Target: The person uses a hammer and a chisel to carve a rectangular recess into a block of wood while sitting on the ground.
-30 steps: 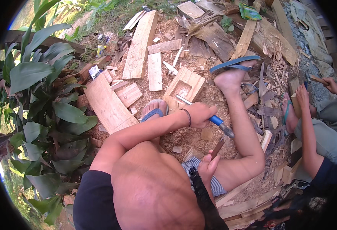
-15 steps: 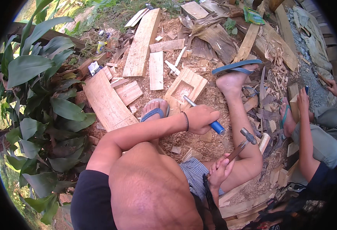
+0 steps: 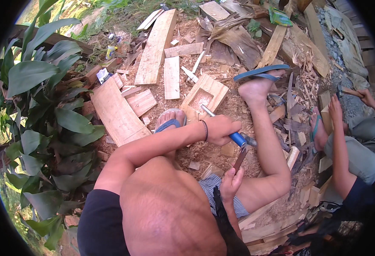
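My left hand (image 3: 220, 129) is wrapped round a chisel with a blue handle (image 3: 237, 138). The steel blade slants into a rectangular recess cut in a pale wooden block (image 3: 218, 88). In my right hand (image 3: 231, 184) is a hammer with a brown handle (image 3: 240, 159). Its head, partly hidden, is at the butt of the chisel; whether they touch I cannot tell. One sandalled foot (image 3: 170, 118) is against the block's near left corner, and the other leg is bent round on the right.
Wood chips and offcuts surround the block. A long plank (image 3: 156, 49) and a wide board (image 3: 115, 114) lie to its left. Leafy plants (image 3: 34, 79) line the left side. Close by on the right, another person's hand (image 3: 335, 110) is beside a wood piece, with a hammer (image 3: 351, 91) in their other hand.
The hammer has swung from the right, near my knee, forward and left to the chisel's butt. My right hand has moved up with it. My left hand and chisel have shifted slightly left.
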